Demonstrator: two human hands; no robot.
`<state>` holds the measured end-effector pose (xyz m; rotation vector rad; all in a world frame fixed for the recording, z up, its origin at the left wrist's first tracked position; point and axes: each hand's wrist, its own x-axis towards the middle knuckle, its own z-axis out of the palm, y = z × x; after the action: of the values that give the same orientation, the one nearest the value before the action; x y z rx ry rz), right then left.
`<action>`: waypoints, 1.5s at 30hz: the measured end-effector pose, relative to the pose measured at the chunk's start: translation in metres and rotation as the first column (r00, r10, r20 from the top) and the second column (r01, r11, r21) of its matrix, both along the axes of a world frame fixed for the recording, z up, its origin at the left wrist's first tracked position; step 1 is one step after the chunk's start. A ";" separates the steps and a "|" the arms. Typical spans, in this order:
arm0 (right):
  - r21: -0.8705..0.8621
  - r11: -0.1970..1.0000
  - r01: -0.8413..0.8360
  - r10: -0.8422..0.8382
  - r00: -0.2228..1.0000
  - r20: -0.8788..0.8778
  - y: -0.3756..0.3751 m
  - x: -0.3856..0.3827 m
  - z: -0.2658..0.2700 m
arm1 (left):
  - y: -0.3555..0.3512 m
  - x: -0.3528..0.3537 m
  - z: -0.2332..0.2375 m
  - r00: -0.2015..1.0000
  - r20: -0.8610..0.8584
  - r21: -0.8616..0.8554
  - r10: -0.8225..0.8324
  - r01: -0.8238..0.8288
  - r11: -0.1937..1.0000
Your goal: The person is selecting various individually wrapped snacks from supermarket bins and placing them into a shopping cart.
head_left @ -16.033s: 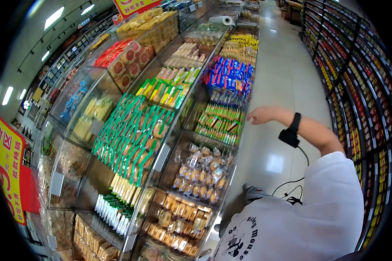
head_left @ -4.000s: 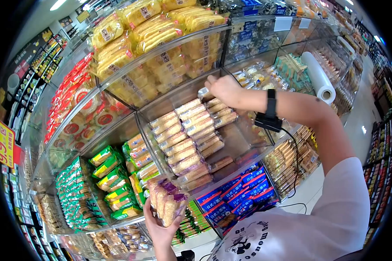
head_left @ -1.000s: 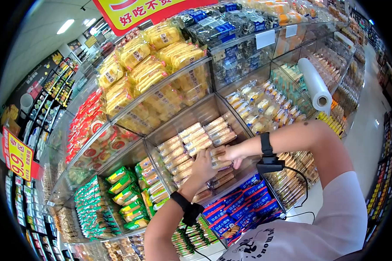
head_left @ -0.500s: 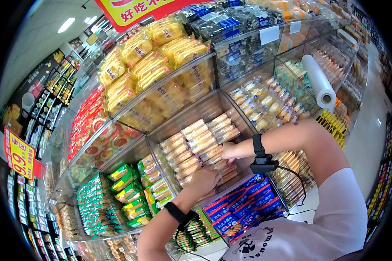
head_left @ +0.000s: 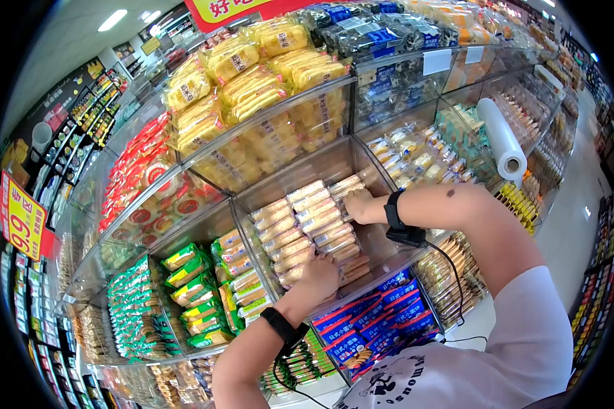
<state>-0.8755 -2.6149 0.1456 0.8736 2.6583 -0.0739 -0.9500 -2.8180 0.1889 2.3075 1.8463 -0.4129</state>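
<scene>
Rows of pale, tube-shaped wrapped snack rolls [head_left: 312, 204] fill much of a clear-sided bin [head_left: 382, 249] in front of me. My left hand [head_left: 318, 274] lies over the near end of the rows, fingers bent down against the rolls and their tips partly hidden. At the right-hand row, toward the back, my right hand [head_left: 359, 205] has its fingers curled closed on the snack rolls there. Bare bin floor shows to the right of the rolls. Both wrists wear black bands; a cable runs from each.
Yellow snack packs [head_left: 252, 95] rise behind the bin. Green packs [head_left: 196, 293] stand in the bin to the left, and blue packs [head_left: 378, 317] sit in front. A roll of clear bags [head_left: 501, 140] lies at the right. Clear dividers separate the bins.
My right hand has moved from the front part of the right-hand row back toward its far end. My left hand stays over the near rolls. The view has shifted slightly.
</scene>
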 end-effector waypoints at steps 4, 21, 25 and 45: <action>0.143 0.986 -0.087 0.096 0.993 -0.061 -0.013 0.001 0.012 | 0.000 0.000 0.006 1.000 0.020 -0.025 0.003 -0.002 1.000; -0.138 0.990 -0.009 0.049 0.957 0.287 -0.019 0.005 0.079 | 0.003 0.000 0.009 0.993 0.087 -0.087 0.074 -0.066 0.994; -0.127 0.941 -0.313 0.332 0.928 0.169 -0.037 0.024 0.118 | 0.002 0.000 0.002 0.994 0.062 -0.015 0.096 -0.095 0.995; -0.332 0.798 -0.502 0.565 0.815 0.125 -0.088 0.035 0.096 | 0.011 -0.025 0.018 0.964 0.258 0.236 0.071 -0.134 0.962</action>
<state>-0.8403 -2.7028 0.2413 0.0078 2.4935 -0.2017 -0.9749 -2.8074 0.2064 2.2735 1.9753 0.1285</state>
